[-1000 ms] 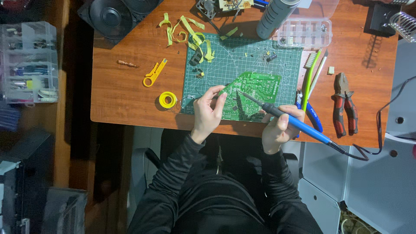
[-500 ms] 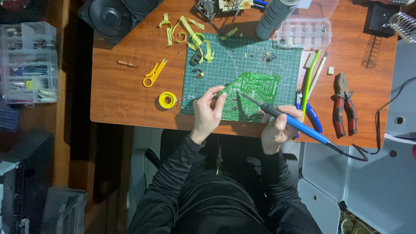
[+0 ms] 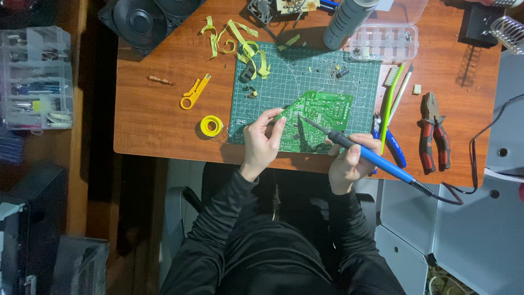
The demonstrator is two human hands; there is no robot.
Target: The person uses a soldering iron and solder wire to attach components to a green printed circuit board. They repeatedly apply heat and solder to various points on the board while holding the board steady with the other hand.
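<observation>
We see the green circuit board (image 3: 319, 112) lying on the cutting mat (image 3: 305, 71), our left hand (image 3: 262, 139) pinching its near-left edge; our right hand's (image 3: 349, 158) grip closes around the blue soldering iron (image 3: 363, 153), tip on the board, atop the counter (image 3: 158, 120).

Clear plastic compartment box (image 3: 384, 42) at the desk's far edge; another, clear, (image 3: 37, 78) far left
</observation>
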